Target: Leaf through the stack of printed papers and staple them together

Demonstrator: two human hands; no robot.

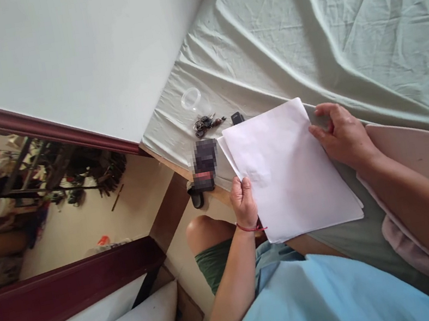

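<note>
White paper sheets (291,169), thin stack, lie on the green bedsheet (339,22) at the bed's edge. Left hand (243,199) pinches the stack's 9 o'clock edge, thumb on top. Right hand (343,135) rests flat, fingers loose, at the 2 o'clock corner. Looks like squaring the stack; next needs edges tapped flush. Keys (206,124), clear ring (191,99) at 11 o'clock.

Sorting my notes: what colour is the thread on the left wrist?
Red: a thin red thread around the left wrist, clearest in the head view.
</note>
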